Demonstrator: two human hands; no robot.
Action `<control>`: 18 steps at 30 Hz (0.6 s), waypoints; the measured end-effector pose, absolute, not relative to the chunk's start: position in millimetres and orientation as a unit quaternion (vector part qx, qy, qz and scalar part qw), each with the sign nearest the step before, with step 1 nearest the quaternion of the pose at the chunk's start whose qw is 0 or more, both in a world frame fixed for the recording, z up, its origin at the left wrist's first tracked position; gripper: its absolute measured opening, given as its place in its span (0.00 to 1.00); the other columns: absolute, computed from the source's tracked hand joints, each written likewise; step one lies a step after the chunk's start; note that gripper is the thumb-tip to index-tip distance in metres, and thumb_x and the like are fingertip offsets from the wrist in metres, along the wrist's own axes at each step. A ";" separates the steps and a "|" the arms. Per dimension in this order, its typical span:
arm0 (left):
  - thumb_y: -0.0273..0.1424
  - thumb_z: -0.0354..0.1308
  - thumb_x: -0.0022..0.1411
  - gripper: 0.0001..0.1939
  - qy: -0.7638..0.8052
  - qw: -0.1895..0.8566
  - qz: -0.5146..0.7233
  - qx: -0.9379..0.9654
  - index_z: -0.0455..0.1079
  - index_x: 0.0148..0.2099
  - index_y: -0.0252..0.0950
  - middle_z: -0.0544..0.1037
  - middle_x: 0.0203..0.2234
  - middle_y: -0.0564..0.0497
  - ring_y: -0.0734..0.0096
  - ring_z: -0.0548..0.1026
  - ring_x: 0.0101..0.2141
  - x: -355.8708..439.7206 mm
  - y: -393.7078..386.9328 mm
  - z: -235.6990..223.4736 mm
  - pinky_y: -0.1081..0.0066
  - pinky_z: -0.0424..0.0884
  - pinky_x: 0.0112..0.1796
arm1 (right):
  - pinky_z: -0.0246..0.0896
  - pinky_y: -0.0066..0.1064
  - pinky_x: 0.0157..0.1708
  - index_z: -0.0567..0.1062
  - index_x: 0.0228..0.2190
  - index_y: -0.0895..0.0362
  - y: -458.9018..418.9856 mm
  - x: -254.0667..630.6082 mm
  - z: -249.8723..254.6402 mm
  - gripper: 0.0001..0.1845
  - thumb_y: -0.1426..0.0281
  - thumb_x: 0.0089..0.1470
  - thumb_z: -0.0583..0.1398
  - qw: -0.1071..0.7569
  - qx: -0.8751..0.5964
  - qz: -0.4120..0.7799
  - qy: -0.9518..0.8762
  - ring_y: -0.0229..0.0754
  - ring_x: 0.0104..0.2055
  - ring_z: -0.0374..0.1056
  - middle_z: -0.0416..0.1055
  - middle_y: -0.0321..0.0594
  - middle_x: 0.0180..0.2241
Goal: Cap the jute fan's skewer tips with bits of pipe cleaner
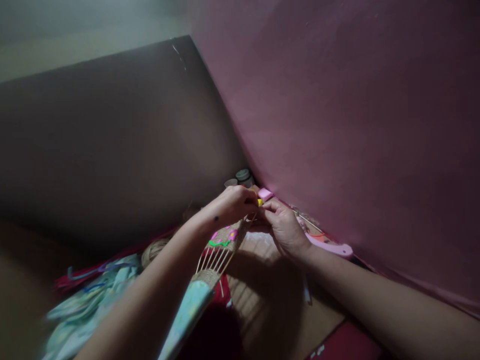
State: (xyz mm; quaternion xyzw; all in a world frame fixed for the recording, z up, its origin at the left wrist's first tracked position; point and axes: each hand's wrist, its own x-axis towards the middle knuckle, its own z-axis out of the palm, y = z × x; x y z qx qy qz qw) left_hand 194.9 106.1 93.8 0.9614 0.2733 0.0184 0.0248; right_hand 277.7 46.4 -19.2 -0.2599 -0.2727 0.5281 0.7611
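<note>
Hands [287,227] — nearly closed — pinch a yellow piece [260,202].

Red cloth [347,342], tan panel [320,312] on it, rumpled mint fabric [99,296], twine ball [152,251], pink handle [336,248]

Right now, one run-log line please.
left hand: at yellow piece | right hand: at yellow piece | grip: unclear | flowered weave: beside left forearm

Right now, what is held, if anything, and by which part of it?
A small yellow piece seems held between the left hand and the right hand; the exact gripped part is hidden.
</note>
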 end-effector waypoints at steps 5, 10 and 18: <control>0.35 0.57 0.48 0.09 0.318 0.014 0.010 0.948 0.73 0.28 0.35 0.71 0.19 0.55 0.77 0.64 0.22 197.6 104.8 92.8 0.76 0.56 0.24 | 0.70 0.34 0.26 0.70 0.24 0.57 46.0 278.2 -18.9 0.09 0.67 0.40 0.65 0.760 -0.269 0.525 -0.272 0.41 0.24 0.71 0.73 0.35 0.23; 0.30 0.54 0.46 0.07 0.344 -0.036 0.014 0.938 0.72 0.27 0.35 0.71 0.20 0.53 0.76 0.64 0.22 204.9 99.0 82.0 0.74 0.55 0.23 | 0.70 0.33 0.27 0.70 0.24 0.57 46.7 278.3 -20.2 0.10 0.68 0.39 0.65 0.761 -0.267 0.532 -0.259 0.40 0.25 0.71 0.72 0.34 0.21; 0.28 0.52 0.47 0.08 0.364 0.012 0.002 0.931 0.73 0.26 0.34 0.71 0.19 0.53 0.76 0.65 0.22 207.0 105.3 82.8 0.76 0.57 0.24 | 0.70 0.34 0.29 0.70 0.22 0.58 45.3 278.0 -16.4 0.10 0.70 0.36 0.66 0.764 -0.265 0.540 -0.233 0.42 0.28 0.71 0.72 0.36 0.21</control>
